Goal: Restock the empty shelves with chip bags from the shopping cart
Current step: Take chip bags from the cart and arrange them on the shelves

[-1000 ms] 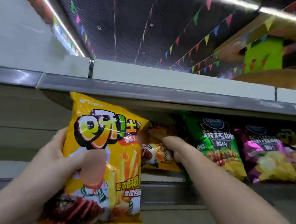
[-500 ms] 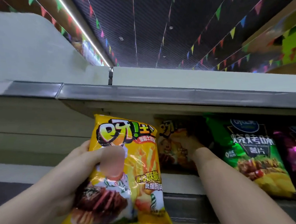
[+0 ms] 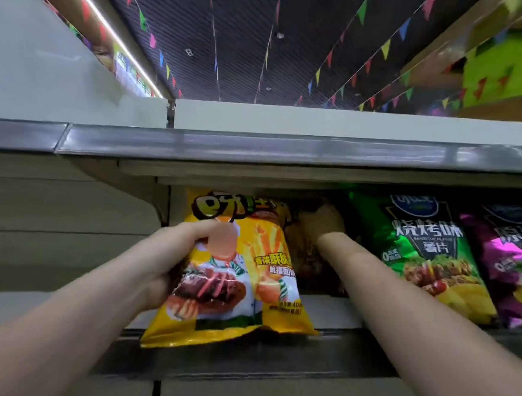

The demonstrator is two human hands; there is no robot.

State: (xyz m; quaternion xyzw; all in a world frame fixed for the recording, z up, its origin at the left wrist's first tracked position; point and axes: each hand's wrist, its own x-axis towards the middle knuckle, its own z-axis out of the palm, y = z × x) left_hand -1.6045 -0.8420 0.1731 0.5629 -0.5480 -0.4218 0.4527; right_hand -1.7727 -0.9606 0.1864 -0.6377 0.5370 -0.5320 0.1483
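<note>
Yellow chip bag (image 3: 236,273) in curled left-hand fingers (image 3: 189,227)

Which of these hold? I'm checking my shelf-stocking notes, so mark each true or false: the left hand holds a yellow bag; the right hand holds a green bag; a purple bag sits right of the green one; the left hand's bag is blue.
1. The left hand holds a yellow chip bag. True.
2. The right hand holds the green chip bag. False: it reaches left of it, deep in the shelf.
3. A purple chip bag sits right of the green one. True.
4. The left hand's bag is blue. False: yellow.
</note>
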